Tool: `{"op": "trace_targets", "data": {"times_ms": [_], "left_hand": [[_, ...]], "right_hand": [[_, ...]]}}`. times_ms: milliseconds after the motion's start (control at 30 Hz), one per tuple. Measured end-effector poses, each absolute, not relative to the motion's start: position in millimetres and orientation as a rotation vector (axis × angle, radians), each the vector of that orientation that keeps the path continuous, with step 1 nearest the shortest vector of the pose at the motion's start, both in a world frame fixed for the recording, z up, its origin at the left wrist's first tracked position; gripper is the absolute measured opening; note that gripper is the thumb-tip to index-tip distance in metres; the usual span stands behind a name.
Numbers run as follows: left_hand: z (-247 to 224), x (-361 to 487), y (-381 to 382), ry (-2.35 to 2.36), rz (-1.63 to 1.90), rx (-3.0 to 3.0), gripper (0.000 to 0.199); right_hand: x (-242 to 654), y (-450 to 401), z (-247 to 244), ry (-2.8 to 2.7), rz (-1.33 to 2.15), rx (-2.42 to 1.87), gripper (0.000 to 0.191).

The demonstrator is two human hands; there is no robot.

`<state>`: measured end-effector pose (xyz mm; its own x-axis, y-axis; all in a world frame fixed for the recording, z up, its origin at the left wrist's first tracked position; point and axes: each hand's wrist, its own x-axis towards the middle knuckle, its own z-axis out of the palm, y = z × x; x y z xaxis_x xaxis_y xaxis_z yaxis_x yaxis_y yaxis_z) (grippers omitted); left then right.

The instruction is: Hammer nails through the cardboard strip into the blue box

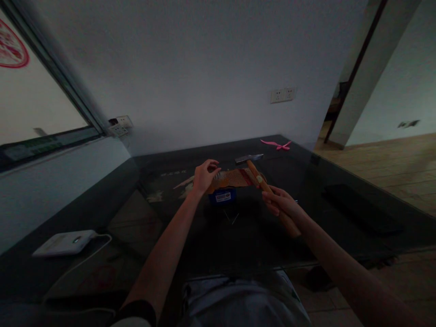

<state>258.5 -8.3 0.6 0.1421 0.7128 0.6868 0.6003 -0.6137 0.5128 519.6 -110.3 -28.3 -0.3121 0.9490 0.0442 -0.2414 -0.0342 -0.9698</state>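
My right hand is wrapped round the wooden handle of a hammer. Its metal head is raised at the far end, beyond a brown printed cardboard piece. The cardboard lies across a blue box with a white label. At the cardboard's left end is my left hand, thumb and fingers curled in a pinch. Whatever is between those fingertips is too small and dark to make out. Two thin nail-like pieces lie on the dark table in front of the box.
The glossy dark table meets a wall with sockets. A white device with a cable lies on the left. On the right is a flat black object. A pink ribbon rests near the back right corner.
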Motion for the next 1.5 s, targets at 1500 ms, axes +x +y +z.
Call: {"op": "trace_targets", "data": {"times_ms": [1500], "left_hand": [[-8,255,-8,1.506,1.174,2.152,0.008]], "right_hand": [[504,-103,88,-2.189,0.807,-1.237,0.012]]}}
